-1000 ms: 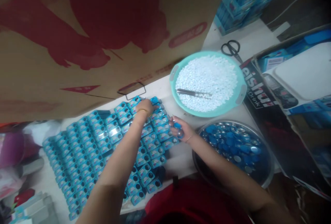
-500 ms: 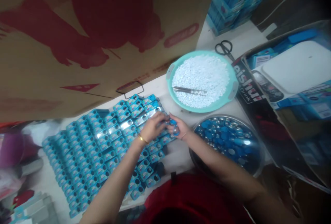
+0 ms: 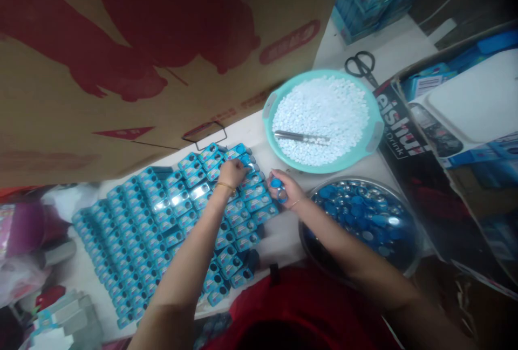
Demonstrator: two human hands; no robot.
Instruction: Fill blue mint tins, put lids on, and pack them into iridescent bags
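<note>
My left hand [image 3: 233, 173] has its fingers pinched together over the upper right of the rows of small blue boxes [image 3: 218, 238]. What sits between those fingertips is hidden. Many boxes show a round dark opening at one end. Lying palm up beside the rows, my right hand [image 3: 288, 190] has its fingers curled around small blue round caps [image 3: 276, 183], at least two of them. Below my right forearm stands a metal bowl [image 3: 300, 231] of similar blue and shiny round pieces.
A turquoise basin [image 3: 269, 142] of white pellets holds a metal scoop or tongs [image 3: 297, 136]. Black scissors [image 3: 361, 64] lie behind it. A big cardboard carton [image 3: 194, 32] walls the far side. On the right is an open black box [image 3: 400, 139] with blue packages.
My left hand has moved away from my right hand, up and left onto the boxes. My right hand still holds the blue round caps. The view has shifted slightly.
</note>
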